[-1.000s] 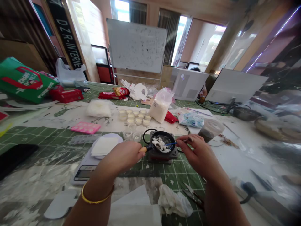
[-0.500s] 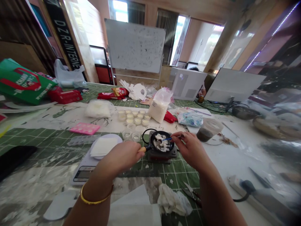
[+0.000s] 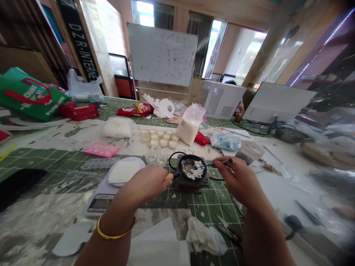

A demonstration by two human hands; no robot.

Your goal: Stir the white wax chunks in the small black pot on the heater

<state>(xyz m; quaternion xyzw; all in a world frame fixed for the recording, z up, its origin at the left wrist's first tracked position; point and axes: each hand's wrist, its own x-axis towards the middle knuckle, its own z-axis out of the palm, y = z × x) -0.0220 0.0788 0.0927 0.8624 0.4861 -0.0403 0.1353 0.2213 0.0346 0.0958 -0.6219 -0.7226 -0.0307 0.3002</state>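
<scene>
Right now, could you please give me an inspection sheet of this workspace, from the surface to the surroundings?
Surface: green gridded cloth, marked with white specks.
Things in use: black pan on a dark burner, holding white lumps; blue stick reaching into them.
Clutter: open scissors, crumpled white cloth, scale bearing white sheets, small filled cups beyond the pan.
Hands: left hand grips the pan's handle; right hand pinches the blue stick.
Cables: black cable loops beside the burner, close to the pan.
Surroundings: whiteboard behind the table; white monitor at far right.
</scene>
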